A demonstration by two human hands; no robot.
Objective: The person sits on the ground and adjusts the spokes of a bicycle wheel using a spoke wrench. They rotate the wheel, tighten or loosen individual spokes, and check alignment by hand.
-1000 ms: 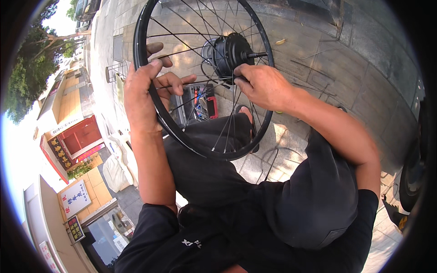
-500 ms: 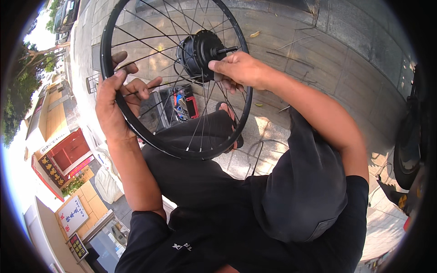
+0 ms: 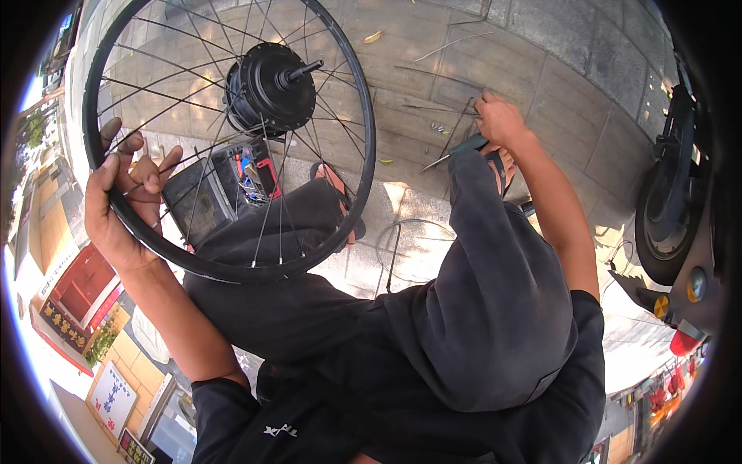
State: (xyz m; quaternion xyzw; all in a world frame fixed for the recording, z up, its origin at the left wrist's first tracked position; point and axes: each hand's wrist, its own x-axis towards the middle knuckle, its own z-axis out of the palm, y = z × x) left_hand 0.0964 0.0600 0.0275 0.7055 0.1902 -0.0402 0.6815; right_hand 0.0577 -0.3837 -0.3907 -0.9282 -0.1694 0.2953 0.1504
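A black spoked wheel [image 3: 369, 127] with a hub motor [image 3: 270, 89] stands tilted over my left thigh, its axle pointing up and right. My left hand [image 3: 135, 182] grips the rim at its left side, thumb outside and fingers reaching in among the spokes. Down by the paving near my right foot, my right hand [image 3: 501, 122] has its fingers curled at the end of thin dark spokes [image 3: 440, 110]; the fingertips are partly hidden. Beside it a screwdriver [image 3: 468, 145] with a dark green handle lies by my foot, and several small metal pieces [image 3: 437, 127] lie on the ground.
An opened toolbox [image 3: 232, 172] with red and blue tools sits behind the wheel. A coil of thin cable [image 3: 410, 224] lies between my feet. At the right stands a scooter [image 3: 668, 209]. Shopfronts with signs [image 3: 116, 394] line the left. A yellow leaf [image 3: 372, 37] rests on the paving.
My right hand has left the hub and moved right and down to the spokes on the ground. In the picture the wheel and my left hand sit further left, the view having shifted.
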